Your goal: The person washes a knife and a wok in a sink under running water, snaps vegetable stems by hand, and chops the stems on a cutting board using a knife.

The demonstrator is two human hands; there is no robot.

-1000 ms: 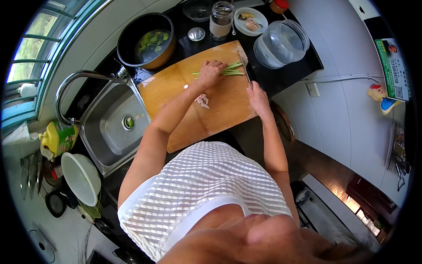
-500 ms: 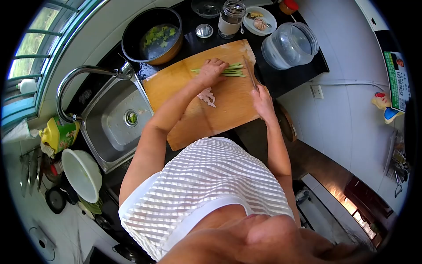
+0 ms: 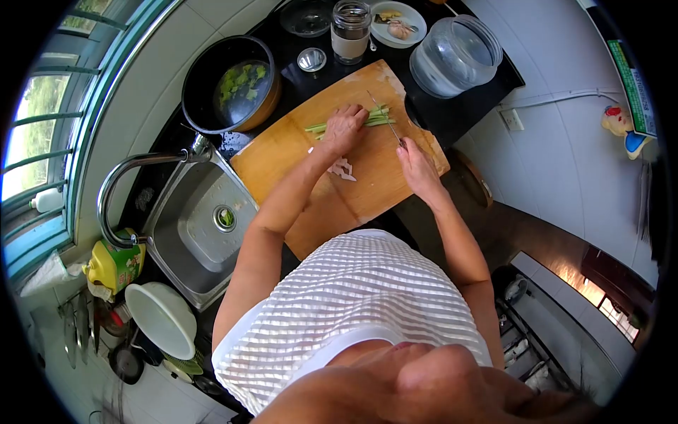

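Note:
On the wooden cutting board [image 3: 282, 180] lies a bundle of thin green celery stalks [image 3: 379, 116]. My left hand [image 3: 344, 129] bears down on the bundle with its fingers curled over it, stalk ends showing on both sides. In my right hand [image 3: 421, 171] is the handle of a kitchen knife [image 3: 385, 117]. Its blade is seen nearly edge-on, crossing the stalks just right of my left fingers. Pale pink strips of sliced meat [image 3: 344, 169] lie on the board below my left wrist, partly covered by the forearm.
A dark pot [image 3: 192, 92] with green leaves in water stands behind the board. Farther right are a metal cup [image 3: 311, 60], a glass jar [image 3: 351, 32], a plate [image 3: 417, 35] with garlic, and a large jar [image 3: 452, 60]. The sink [image 3: 180, 244] adjoins on the left.
The knife has moved left, from beside the stalk ends to across the stalks near my left fingers. My left hand still presses the bundle. The whole view has shifted slightly.

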